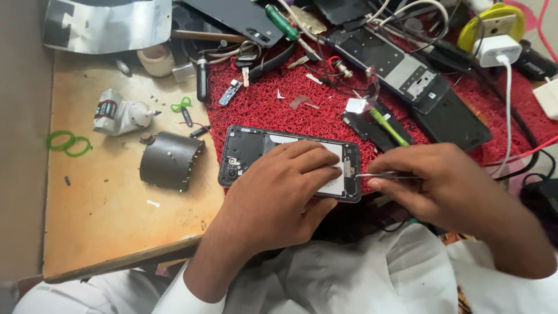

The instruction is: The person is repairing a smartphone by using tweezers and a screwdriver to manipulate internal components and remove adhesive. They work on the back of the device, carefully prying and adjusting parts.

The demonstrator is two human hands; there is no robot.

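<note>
L hand (279,192) lay flat on the opened phone (250,154), fingers spread over its white battery area, pinning it to the red mat (267,107). R hand (442,186) pinched metal tweezers (381,174) w/ thumb & fingers, tip at the phone's right edge. Phone sat at mat's front-left, partly over the wooden bench (116,215). Just left: dark curved strap piece (170,160); further back-left, glue tube (119,113) & green rings (68,143). Behind: another dismantled phone (401,67), green-handled tool (388,127), white charger (495,51).

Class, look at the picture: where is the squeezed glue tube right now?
The glue tube lies on the bare wooden table at upper left, left of the red mat, above the dark curved cover.
</note>
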